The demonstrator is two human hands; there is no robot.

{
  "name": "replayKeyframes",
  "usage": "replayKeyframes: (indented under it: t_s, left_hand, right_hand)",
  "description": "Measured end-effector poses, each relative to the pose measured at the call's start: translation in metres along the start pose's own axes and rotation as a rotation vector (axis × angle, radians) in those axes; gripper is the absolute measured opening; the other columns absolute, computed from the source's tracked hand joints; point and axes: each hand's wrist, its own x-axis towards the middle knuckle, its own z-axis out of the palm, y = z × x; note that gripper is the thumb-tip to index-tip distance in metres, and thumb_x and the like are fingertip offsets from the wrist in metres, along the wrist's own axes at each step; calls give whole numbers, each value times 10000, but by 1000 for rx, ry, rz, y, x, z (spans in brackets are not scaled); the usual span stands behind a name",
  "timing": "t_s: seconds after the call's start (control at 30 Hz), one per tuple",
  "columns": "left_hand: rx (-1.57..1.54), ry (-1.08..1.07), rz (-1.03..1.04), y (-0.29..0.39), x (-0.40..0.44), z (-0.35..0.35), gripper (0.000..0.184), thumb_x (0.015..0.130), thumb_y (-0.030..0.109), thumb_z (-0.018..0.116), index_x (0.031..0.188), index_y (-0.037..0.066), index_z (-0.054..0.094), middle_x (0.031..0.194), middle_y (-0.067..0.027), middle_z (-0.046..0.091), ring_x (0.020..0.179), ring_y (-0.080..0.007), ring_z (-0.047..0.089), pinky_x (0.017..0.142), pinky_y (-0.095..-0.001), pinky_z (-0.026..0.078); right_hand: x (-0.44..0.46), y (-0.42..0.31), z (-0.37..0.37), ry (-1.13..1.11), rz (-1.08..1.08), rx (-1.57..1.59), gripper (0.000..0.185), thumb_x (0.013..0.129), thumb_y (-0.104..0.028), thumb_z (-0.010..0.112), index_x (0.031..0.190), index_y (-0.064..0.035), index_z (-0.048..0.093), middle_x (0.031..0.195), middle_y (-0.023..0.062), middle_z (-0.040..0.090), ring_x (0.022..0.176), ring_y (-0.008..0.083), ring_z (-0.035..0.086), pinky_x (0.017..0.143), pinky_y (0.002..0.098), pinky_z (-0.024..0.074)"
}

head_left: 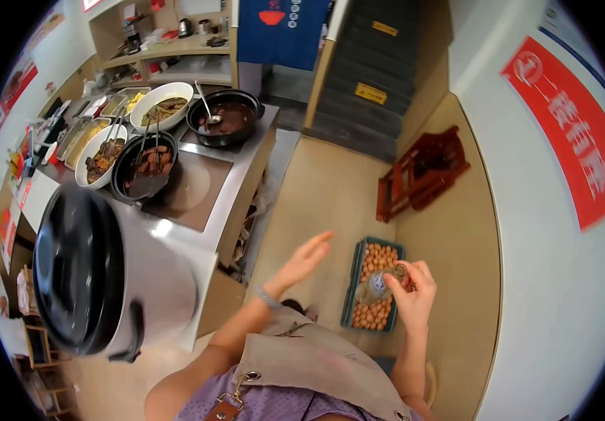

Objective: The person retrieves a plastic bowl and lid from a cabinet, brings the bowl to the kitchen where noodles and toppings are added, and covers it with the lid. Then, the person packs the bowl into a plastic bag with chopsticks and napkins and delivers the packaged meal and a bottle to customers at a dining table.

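A clear glass bottle [378,285] with a blue and white label is in my right hand [415,286], held near its open mouth between thumb and fingers and tilted. Below the bottle, a green crate [348,309] filled with brown eggs [373,319] stands on the floor against the wall. My left hand [304,261] is in the air to the left of the bottle, fingers stretched out, touching nothing. A bracelet circles my left wrist.
On the left stands a large rice cooker [151,281]. Beyond it, a counter [220,231] holds black pots [225,118], white oval dishes and trays of food. A folded wooden chair [422,172] leans by the right wall. Dark stairs [358,91] rise behind.
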Motion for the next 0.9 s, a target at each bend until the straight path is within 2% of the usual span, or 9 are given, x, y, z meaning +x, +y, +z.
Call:
replayKeyframes:
  t_s: [0.07,0.2,0.27,0.37,0.47,0.5,0.67,0.83,0.9]
  left_hand:
    - [-47,288,25,20,47,-39,436,963,295,358,1159,-64,510,1160,-165,553,1110,-239,509,958,-336,375]
    - [-254,663,90,23,134,-104,486,979,325,291,891,-52,585,852,-122,624,821,-193,606,780,-295,462]
    - [-255,769,110,15,186,-125,460,976,321,311,750,-10,536,726,-77,573,694,-151,555,673,-271,437]
    - [-387,936,194,-1,298,-156,393,942,262,436,600,89,349,581,17,349,538,-73,296,511,-243,267]
    - [-180,1136,150,24,381,-194,433,946,214,431,556,92,289,572,31,301,535,-84,235,495,-257,207]
    - [-257,1243,248,26,409,-211,475,896,204,534,504,109,283,515,69,259,492,-42,206,450,-250,141]
    - [-412,1384,629,31,501,-315,520,950,226,446,497,129,210,469,54,244,422,-73,154,430,-250,149]
    - [-531,1921,661,15,546,-403,481,952,381,381,558,172,203,492,68,116,380,-62,99,368,-230,142]
    - [-513,2056,724,1,551,-427,460,957,380,363,577,173,207,499,68,123,384,-62,102,369,-224,153]
  right_hand:
    - [87,17,10,-54,-82,12,255,653,-37,756,875,7,638,698,-6,414,545,57,374,475,203,312]
    - [265,46,61,-140,-180,70,246,676,-31,746,889,23,634,739,-5,455,526,38,397,460,187,311]
    - [345,44,88,-187,-125,205,249,680,-19,740,898,30,629,761,-3,473,533,32,420,461,182,321]
    - [476,74,143,-200,-372,132,248,697,-5,725,920,30,621,764,-10,453,553,19,418,482,174,324]
    - [581,67,203,-328,-300,313,222,740,-21,701,938,36,617,787,-19,444,564,13,409,482,170,319]
    - [616,64,226,-370,-298,364,216,747,-21,695,939,34,615,794,-19,448,563,14,415,473,169,325]
    - [771,44,352,-569,-356,501,197,778,-18,658,955,25,583,857,-5,461,551,24,446,456,166,363]
    - [885,19,516,-803,-425,681,190,815,-15,610,995,2,550,1030,42,506,690,42,510,551,171,449]
    - [911,-2,581,-869,-375,777,237,827,-53,616,1047,3,548,1005,35,545,730,48,531,600,180,472]
